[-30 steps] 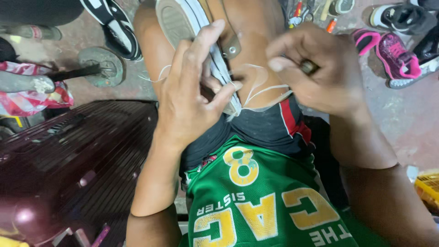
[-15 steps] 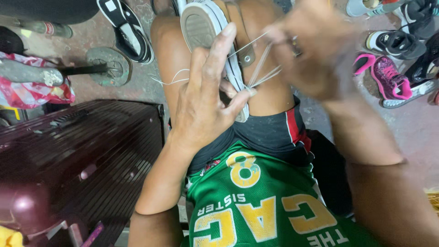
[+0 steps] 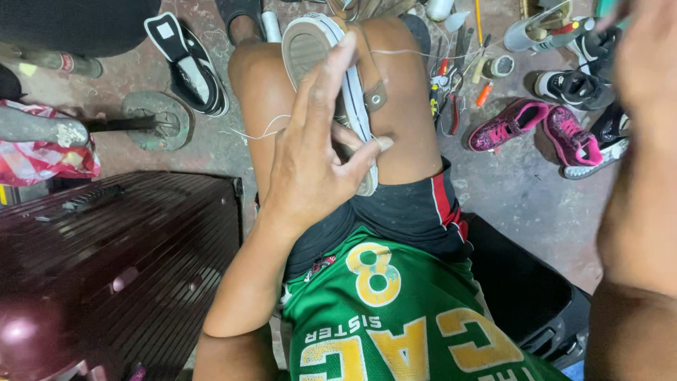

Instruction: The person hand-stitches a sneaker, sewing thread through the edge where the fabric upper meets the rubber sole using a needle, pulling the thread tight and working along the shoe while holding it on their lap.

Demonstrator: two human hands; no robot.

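Observation:
A grey-soled sneaker with a white rim is wedged sole-up between my bare knees. My left hand grips it, fingers spread over the sole and thumb pressed on the white sidewall. A thin white thread trails loose over my left thigh, and another strand runs taut from the shoe toward the right. My right hand is raised at the far right edge, well away from the shoe. It is blurred and partly cut off, so its fingers cannot be made out.
A dark maroon ribbed suitcase fills the lower left. On the floor lie a black-and-white shoe, a metal shoe stand, pliers and small tools, two pink sneakers and more shoes at the upper right.
My right hand has swung from the shoe up and out to the right edge, drawing the thread with it. The left hand stays on the sneaker.

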